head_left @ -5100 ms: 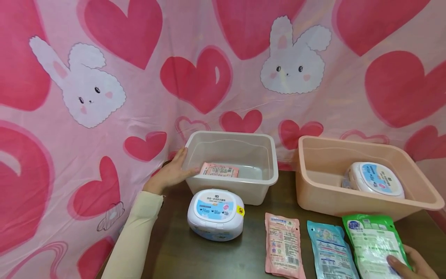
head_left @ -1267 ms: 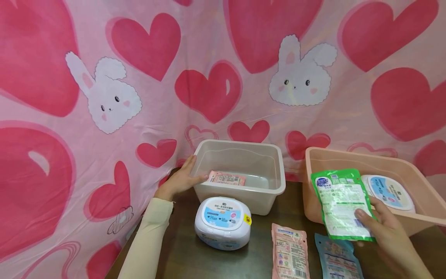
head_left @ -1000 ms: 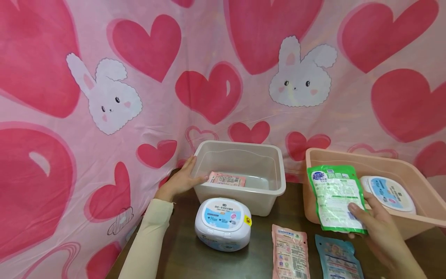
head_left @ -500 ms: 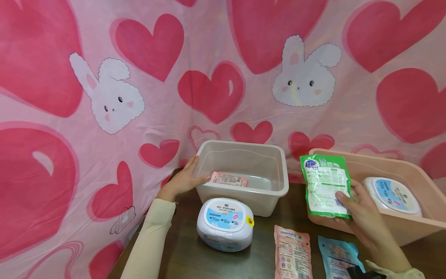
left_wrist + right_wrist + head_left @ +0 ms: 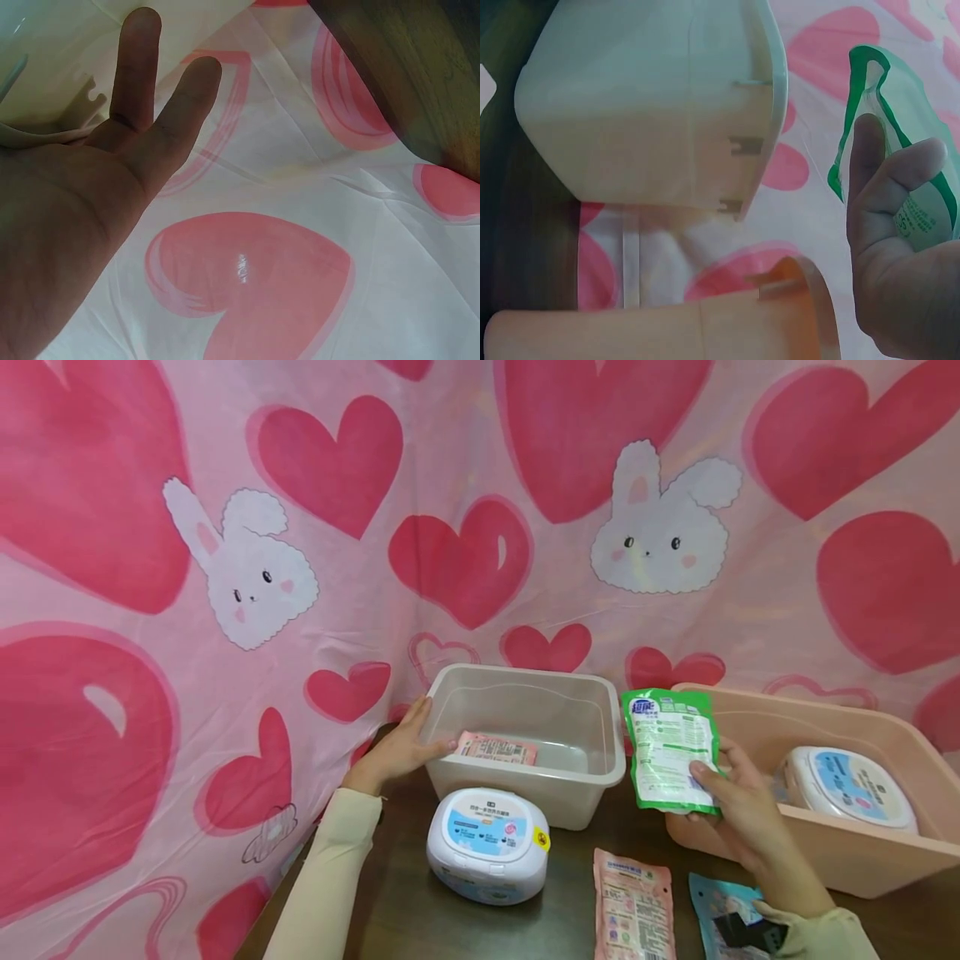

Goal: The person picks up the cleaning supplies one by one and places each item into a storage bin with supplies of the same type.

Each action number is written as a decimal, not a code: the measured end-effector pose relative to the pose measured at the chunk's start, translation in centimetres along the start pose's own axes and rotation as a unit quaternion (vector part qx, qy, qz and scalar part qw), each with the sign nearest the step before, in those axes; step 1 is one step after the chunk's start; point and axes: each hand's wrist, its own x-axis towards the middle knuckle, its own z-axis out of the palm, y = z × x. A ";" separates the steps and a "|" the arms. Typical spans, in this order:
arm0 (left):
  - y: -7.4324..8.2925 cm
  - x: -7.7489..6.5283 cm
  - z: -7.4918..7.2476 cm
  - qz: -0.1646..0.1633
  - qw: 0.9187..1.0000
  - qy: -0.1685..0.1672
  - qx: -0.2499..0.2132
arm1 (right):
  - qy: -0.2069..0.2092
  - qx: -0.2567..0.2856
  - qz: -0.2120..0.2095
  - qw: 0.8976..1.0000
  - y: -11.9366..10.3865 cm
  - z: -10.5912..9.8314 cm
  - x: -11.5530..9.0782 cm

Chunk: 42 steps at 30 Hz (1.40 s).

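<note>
In the head view my right hand grips a green and white pouch by its right edge, thumb on the front. It hangs in the air between the grey bin and the peach bin. The right wrist view shows the pouch with fingers behind it. My left hand rests at the grey bin's left rim, fingers fairly straight and spread; the left wrist view shows two extended fingers of that hand. A pink packet lies inside the grey bin.
A white lidded tub stands in front of the grey bin. A similar tub sits in the peach bin. On the dark table lie a pink packet and a blue packet, the latter partly covered by my right wrist.
My right hand has lifted the green pouch off the table and carried it left, from in front of the peach bin toward the grey bin. The left hand stays at the grey rim.
</note>
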 end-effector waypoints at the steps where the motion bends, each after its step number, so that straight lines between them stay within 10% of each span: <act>1: 0.0 0.0 0.0 -0.002 1.000 -0.001 -0.002 | 0.000 0.000 0.001 1.000 0.1 0.2 0.1; 18: -0.7 0.1 0.9 0.006 0.997 0.039 -0.065 | -0.007 -0.038 0.027 0.999 1.5 2.5 1.1; 42: 0.6 -0.5 0.6 -0.029 0.997 0.068 0.012 | 0.029 -0.104 0.058 0.992 1.7 3.8 2.7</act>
